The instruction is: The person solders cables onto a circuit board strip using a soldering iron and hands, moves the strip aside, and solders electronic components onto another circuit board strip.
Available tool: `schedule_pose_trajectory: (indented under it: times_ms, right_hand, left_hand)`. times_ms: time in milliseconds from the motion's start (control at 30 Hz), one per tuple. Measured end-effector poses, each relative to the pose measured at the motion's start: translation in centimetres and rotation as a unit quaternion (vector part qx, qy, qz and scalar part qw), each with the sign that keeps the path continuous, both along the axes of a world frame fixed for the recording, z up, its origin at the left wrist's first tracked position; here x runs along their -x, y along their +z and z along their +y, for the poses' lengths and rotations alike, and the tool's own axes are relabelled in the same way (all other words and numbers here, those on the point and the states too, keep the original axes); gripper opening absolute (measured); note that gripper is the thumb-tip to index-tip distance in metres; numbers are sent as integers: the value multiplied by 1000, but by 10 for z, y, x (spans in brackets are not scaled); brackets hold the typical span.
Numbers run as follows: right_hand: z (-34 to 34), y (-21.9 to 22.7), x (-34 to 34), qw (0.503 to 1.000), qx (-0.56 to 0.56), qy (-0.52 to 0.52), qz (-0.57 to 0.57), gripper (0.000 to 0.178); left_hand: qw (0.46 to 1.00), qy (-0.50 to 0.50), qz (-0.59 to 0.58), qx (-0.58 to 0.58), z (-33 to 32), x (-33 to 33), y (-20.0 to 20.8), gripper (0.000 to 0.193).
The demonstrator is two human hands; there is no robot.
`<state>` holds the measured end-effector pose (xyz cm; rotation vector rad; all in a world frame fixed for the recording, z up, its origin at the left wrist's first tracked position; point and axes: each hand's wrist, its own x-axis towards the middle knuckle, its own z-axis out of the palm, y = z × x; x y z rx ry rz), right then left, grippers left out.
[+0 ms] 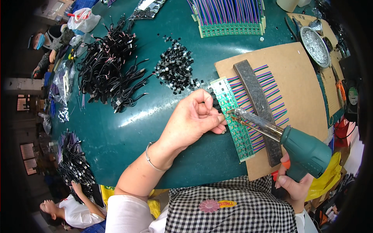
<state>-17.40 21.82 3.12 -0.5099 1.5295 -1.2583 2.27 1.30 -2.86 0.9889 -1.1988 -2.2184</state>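
My right hand [294, 185] is wrapped round the handle of a green soldering gun [305, 149]. The metal tip of the gun reaches the left part of a long green circuit board panel [235, 120]. My left hand [196, 116] is closed, thumb and fingertips pinched at the near-left edge of this panel; what they hold, if anything, is hidden. Striped coloured wires [272, 91] run from the panel's right side under a dark flat bar [258, 108]. Panel and bar rest on a brown board [303, 85].
On the green table [143, 147] lie a heap of small black parts [175, 66] and black cables [110, 66]. Another wired panel [233, 30] is at the back. A metal bowl [315, 46] stands at right. Two other people sit at the left.
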Motion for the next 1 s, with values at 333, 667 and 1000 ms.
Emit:
schedule_pose_trajectory:
  times_ms: [333, 667, 1000]
  right_hand:
    - [5, -2, 2, 1000, -19, 2, -2, 42]
    - [21, -26, 8, 997, 17, 27, 77, 56]
    - [-3, 4, -2, 999, -14, -43, -4, 39]
  left_hand:
    - [1000, 5, -1, 2, 0, 1, 0, 24]
    - [1000, 7, -4, -4, -1, 0, 1, 24]
    - [1000, 4, -9, 4, 0, -1, -1, 24]
